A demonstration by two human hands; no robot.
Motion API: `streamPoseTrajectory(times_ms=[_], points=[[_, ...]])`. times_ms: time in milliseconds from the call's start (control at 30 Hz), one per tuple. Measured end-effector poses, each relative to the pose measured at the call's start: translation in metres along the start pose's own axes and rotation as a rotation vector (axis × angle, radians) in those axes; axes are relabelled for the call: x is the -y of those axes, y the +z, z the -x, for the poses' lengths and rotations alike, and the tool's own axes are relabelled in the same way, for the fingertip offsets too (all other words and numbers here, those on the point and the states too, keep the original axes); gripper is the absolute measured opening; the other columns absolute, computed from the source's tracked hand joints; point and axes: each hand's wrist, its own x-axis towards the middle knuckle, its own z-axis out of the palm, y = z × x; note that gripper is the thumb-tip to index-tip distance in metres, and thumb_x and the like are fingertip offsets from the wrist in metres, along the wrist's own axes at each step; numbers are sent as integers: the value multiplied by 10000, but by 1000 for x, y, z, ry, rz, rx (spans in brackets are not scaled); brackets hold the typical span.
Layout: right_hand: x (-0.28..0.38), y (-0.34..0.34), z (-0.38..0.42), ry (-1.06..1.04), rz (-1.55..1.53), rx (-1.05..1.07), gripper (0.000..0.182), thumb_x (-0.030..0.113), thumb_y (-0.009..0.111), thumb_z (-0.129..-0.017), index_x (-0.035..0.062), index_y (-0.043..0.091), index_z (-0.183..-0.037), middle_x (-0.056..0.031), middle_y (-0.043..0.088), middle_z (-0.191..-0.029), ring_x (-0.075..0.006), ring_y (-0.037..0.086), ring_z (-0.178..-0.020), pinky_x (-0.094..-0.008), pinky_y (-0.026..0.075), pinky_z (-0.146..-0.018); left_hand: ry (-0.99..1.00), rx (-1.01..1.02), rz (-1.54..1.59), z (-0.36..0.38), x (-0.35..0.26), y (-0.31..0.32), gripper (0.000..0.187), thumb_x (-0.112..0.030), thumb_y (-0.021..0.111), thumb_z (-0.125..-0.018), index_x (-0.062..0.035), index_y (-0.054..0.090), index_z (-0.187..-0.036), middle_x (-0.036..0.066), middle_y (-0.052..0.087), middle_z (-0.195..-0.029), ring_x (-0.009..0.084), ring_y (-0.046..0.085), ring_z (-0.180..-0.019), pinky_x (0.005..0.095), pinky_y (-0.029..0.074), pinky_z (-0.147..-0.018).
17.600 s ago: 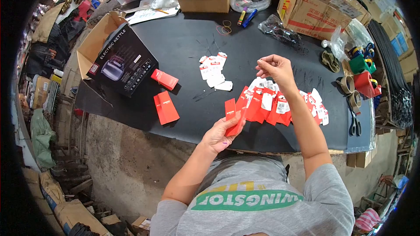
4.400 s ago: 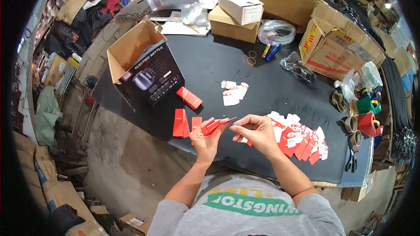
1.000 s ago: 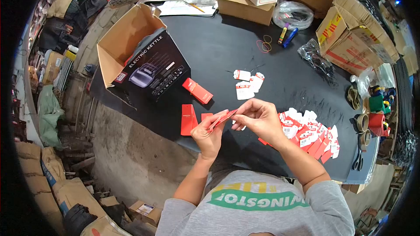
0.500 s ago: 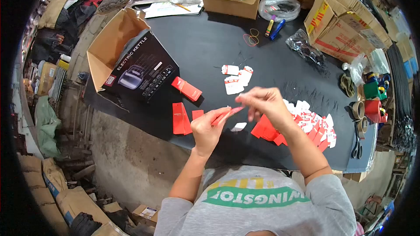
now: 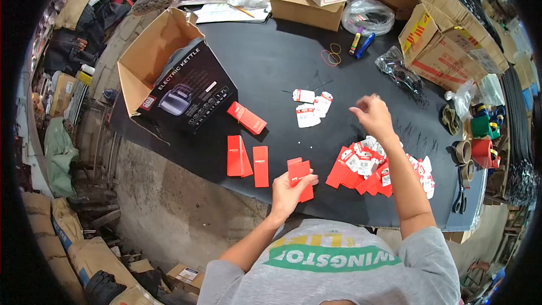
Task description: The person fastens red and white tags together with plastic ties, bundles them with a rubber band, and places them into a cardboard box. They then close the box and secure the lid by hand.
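My left hand [image 5: 289, 193] is closed on a few red hang tags [image 5: 300, 176] near the table's front edge, thumb on top. My right hand [image 5: 374, 117] hovers over the table with fingers curled together; anything between them is too small to make out. Below it spreads a heap of red and white tags [image 5: 365, 165], some with barcodes and black strings. A small group of white tags [image 5: 307, 114] lies left of that hand. Left of my left hand lie a single red tag [image 5: 261, 166], a red pair [image 5: 237, 156] and a banded red stack [image 5: 247, 118].
An electric kettle box [image 5: 189, 90] stands open at the left. Rubber bands [image 5: 332, 55], markers [image 5: 365, 46] and a bag of black strings [image 5: 398, 70] lie farther back. Scissors [image 5: 460, 197] and tape rolls [image 5: 464, 152] are at the right, below a torn carton [image 5: 446, 51].
My hands have parted: the left came down toward the front edge with red tags, the right moved up and right. The white piece beside the left hand is out of sight.
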Motion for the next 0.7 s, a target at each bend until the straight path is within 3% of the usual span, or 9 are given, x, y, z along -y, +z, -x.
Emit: streamPoseTrajectory(times_ms=[33, 100, 133, 233, 300, 400, 600, 667, 700], points=[[6, 2, -3, -3, 0, 0, 260, 224, 716, -769, -10, 659, -868, -177, 642, -878, -289, 655, -781, -384, 510, -652, -2, -37, 90, 2, 0, -3, 242, -87, 620, -896, 55, 589, -1091, 143, 679, -986, 206, 666, -921, 318, 540, -820], [27, 12, -17, -150, -61, -139, 331, 233, 732, -746, 18, 637, -979, -216, 578, -1061, -377, 601, -957, -447, 489, -792, -19, -55, 231, 4, -4, -9, 291, -116, 535, -951, 70, 521, -1174, 198, 629, -1125, 263, 635, -1035, 359, 516, -895], [36, 19, -27, -219, -104, -45, 378, 211, 726, -745, 29, 603, -1054, -221, 543, -1127, -389, 594, -952, -458, 484, -814, -17, -59, 230, 4, -8, -11, 291, -116, 535, -951, 70, 521, -1174, 198, 629, -1125, 263, 635, -1035, 359, 516, -895], [68, 53, -61, -428, -303, 102, 226, 119, 700, -743, -23, 633, -907, -212, 587, -960, -382, 590, -947, -446, 481, -808, -86, -14, 353, 3, -22, -12, 295, -145, 556, -942, 66, 541, -1147, 207, 631, -1122, 275, 637, -1033, 370, 524, -883], [87, 78, -80, -374, -246, 196, 163, 84, 689, -751, -19, 651, -872, -219, 594, -958, -373, 615, -892, -425, 498, -810, -113, -2, 344, 3, -29, -10, 278, -144, 567, -935, 58, 556, -1127, 201, 643, -1095, 271, 648, -1009, 368, 535, -861], [103, 109, -97, -313, -108, 146, 146, 78, 699, -732, -26, 635, -811, -202, 624, -898, -354, 625, -850, -417, 497, -748, -131, -1, 340, 3, -34, -8, 240, -137, 591, -920, 41, 585, -1081, 187, 665, -1039, 262, 668, -951, 365, 553, -817], [96, 118, -118, -330, -186, 324, 127, 72, 644, -728, -35, 649, -796, -234, 651, -866, -360, 656, -795, -417, 529, -718, -52, -54, 355, 0, -31, -17, 199, -122, 627, -893, 26, 613, -1026, 167, 681, -973, 245, 685, -871, 360, 564, -782], [100, 96, -118, -303, -512, 274, 112, 63, 639, -730, -45, 635, -758, -212, 660, -748, -303, 667, -721, -383, 524, -661, -37, -73, 374, -4, -32, -21, 199, -123, 632, -890, 26, 616, -1021, 164, 682, -966, 242, 686, -862, 359, 564, -781], [101, 86, -119, -337, -581, 232, 99, 56, 637, -760, -41, 625, -774, -159, 648, -677, -221, 662, -687, -328, 511, -619, -42, -106, 381, -5, -33, -23, 202, -124, 631, -890, 26, 615, -1025, 164, 683, -966, 241, 685, -867, 358, 562, -785]])
